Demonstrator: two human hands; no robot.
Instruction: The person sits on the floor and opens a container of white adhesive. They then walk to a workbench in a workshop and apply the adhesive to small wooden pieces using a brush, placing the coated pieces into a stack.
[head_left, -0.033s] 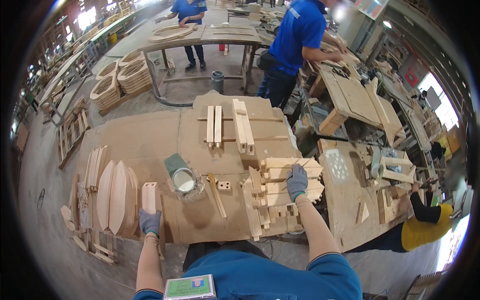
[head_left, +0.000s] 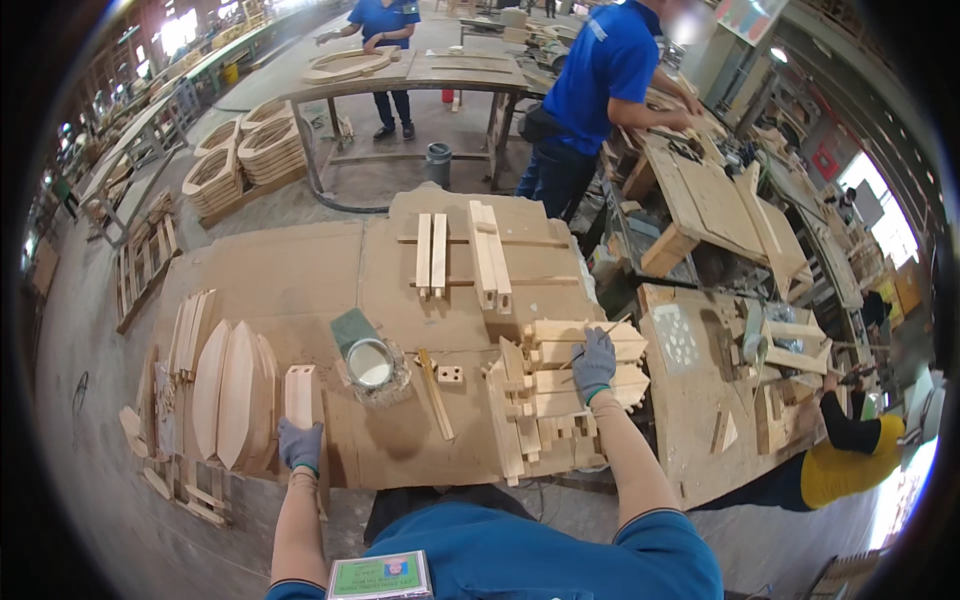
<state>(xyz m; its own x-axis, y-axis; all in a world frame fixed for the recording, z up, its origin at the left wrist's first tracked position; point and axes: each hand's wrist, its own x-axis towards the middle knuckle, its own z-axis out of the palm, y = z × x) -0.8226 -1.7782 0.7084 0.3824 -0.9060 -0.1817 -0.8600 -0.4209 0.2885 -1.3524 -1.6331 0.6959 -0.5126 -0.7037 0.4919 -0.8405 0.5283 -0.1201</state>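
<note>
My left hand point(head_left: 300, 445), in a grey glove, is closed round the near end of a pale wooden piece point(head_left: 300, 392) with holes in its far end. To my right, my gloved right hand point(head_left: 594, 362) is closed over a pile of wooden parts point(head_left: 560, 392) with stubby tenons. A thin stick point(head_left: 622, 322) pokes out past its fingers and appears gripped; its ends are hard to make out. Between my hands stand an open can of whitish liquid point(head_left: 370, 362), a narrow wooden strip point(head_left: 435, 395) and a small block with holes point(head_left: 451, 374).
Curved wooden boards point(head_left: 238, 395) lie left of my left hand. Several rails point(head_left: 488, 255) rest on strips at the cardboard-covered table's point(head_left: 290, 265) far side. A co-worker in blue point(head_left: 590, 90) stands beyond; another in yellow point(head_left: 850, 465) works at the right bench point(head_left: 690, 440).
The thin stick at my right hand shows more clearly and has shifted slightly. My left hand and the wooden pieces stay put.
</note>
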